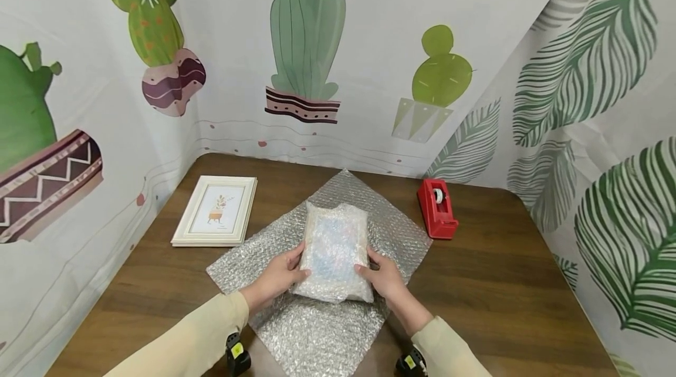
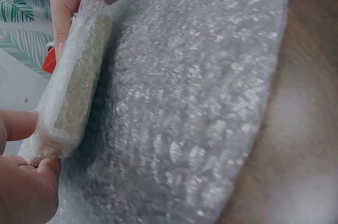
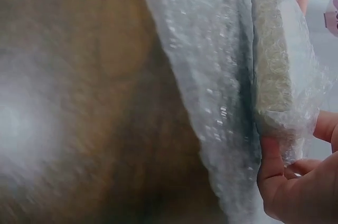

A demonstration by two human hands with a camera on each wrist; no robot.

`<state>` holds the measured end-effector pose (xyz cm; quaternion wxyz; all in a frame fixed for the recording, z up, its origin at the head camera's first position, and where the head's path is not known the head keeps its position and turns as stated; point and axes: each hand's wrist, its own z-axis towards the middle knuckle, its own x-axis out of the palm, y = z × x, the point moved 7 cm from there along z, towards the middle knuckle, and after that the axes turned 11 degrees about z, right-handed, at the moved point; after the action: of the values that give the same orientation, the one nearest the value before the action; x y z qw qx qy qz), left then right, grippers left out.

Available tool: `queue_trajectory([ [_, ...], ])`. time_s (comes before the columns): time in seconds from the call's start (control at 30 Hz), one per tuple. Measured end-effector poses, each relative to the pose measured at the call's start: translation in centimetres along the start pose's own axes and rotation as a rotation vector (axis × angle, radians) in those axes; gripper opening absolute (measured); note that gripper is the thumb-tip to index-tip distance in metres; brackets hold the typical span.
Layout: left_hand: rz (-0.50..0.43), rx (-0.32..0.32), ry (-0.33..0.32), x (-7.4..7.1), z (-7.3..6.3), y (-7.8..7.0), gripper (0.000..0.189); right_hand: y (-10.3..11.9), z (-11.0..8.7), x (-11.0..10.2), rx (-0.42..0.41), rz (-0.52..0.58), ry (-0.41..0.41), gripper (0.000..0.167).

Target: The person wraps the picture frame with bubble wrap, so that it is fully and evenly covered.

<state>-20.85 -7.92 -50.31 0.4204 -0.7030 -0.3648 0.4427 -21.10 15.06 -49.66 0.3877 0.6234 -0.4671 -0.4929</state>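
Note:
A picture frame (image 1: 335, 251) wrapped in clear bubble wrap is held over the middle of the table, with a bluish picture showing through. My left hand (image 1: 279, 276) grips its left edge, thumb on the front face. On the opposite edge, my right hand (image 1: 386, 277) pinches it in the same way. Beneath it a sheet of bubble wrap (image 1: 322, 336) lies spread cornerwise. Both wrist views show the wrapped frame (image 2: 84, 81) tilted above this sheet, its cream side visible through the wrap.
A white picture frame (image 1: 185, 236) with a potted-plant print lies on the brown table (image 1: 491, 283) at the left. To the right, beyond the sheet's corner, stands a red tape dispenser (image 1: 438, 215). Cloth printed with cacti and leaves (image 1: 369, 60) hangs behind and around the table.

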Motion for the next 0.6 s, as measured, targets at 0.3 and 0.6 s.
queue_trajectory([
  [0.3, 0.024, 0.000, -0.008, -0.7, 0.0, 0.5, 0.074, -0.2, 0.1, 1.0, 0.020, 0.030, 0.010, 0.068],
  [0.6, 0.044, 0.011, -0.022, -0.6, 0.0, -1.8, 0.074, 1.9, -0.4, -1.3, -0.001, 0.030, -0.035, 0.068],
])
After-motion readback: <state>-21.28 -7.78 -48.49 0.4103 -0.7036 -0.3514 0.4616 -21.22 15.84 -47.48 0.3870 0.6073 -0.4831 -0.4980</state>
